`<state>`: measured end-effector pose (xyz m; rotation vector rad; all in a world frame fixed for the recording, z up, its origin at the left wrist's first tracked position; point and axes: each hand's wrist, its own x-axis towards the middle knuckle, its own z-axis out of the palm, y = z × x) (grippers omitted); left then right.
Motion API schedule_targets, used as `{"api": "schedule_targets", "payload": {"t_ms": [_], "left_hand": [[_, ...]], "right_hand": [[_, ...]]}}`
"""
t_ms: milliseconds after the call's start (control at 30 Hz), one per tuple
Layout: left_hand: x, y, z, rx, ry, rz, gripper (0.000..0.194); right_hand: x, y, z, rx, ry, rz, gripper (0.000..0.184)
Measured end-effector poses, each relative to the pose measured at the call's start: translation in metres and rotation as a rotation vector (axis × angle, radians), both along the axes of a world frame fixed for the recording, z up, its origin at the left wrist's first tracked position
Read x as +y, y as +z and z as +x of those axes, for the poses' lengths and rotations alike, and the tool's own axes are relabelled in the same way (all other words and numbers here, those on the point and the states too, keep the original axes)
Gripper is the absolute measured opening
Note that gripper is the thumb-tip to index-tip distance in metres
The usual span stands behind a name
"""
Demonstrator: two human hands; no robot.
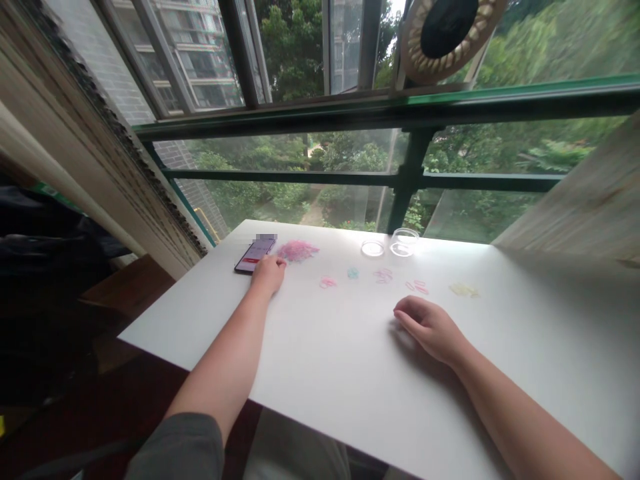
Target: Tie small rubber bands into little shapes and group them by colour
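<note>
My left hand [269, 273] is closed, its fingers curled beside a heap of small pink rubber bands [297, 251]. The same hand overlaps the lower right corner of a phone [255, 256] with a lit screen. Further right, my right hand [425, 321] hovers low over the white table, thumb and fingers drawn together. What either hand holds, if anything, is too small or hidden. Small groups of bands lie in a row: pink [327, 283], blue [353, 273], purple [383, 275], deeper pink [417, 287] and pale yellow [465, 290]. The deeper pink group is nearest my right hand.
At the table's back edge stand a clear round container [404, 243] and a flat clear lid [373, 249]. Behind the white table [320, 353] runs a green railing [290, 177] with windows. A curtain [95, 140] hangs at left, above a brown box [127, 288].
</note>
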<state>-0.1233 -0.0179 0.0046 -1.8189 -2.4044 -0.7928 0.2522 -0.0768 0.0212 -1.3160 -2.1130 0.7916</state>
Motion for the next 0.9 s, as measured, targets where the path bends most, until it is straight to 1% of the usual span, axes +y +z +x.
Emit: {"api": "schedule_targets", "payload": {"t_ms": [200,333,467,567,633,700,767,833,900], "left_hand": [[-0.004,0.003,0.003,0.016,0.008,0.01,0.021],[-0.005,0.005,0.006,0.019,0.024,0.018,0.018],[-0.006,0.003,0.009,0.022,0.037,0.046,0.015],[-0.008,0.004,0.012,0.019,0.016,0.099,0.015],[-0.011,0.008,0.017,0.013,-0.023,0.145,0.017],[-0.015,0.013,0.03,0.004,-0.095,0.179,0.019],[-0.02,0.018,0.055,-0.027,-0.227,0.193,0.019],[-0.026,0.022,0.089,-0.131,-0.474,0.202,0.017],[-0.033,0.025,0.127,-0.204,-0.68,0.133,0.016]], "right_hand": [[0.0,-0.001,0.0,0.028,-0.014,0.004,0.018],[0.0,-0.001,-0.001,0.039,-0.003,-0.011,0.018],[0.0,-0.001,-0.001,0.036,-0.006,-0.001,0.018],[0.0,0.0,-0.001,0.036,0.003,0.016,0.018],[0.0,0.0,-0.002,0.042,0.005,0.019,0.017],[-0.001,0.0,-0.003,0.053,0.003,0.019,0.017],[-0.001,0.0,-0.004,0.066,0.007,0.017,0.015],[-0.001,0.0,-0.006,0.08,0.013,0.017,0.014],[-0.001,0.0,-0.006,0.096,0.017,0.023,0.012]]}}
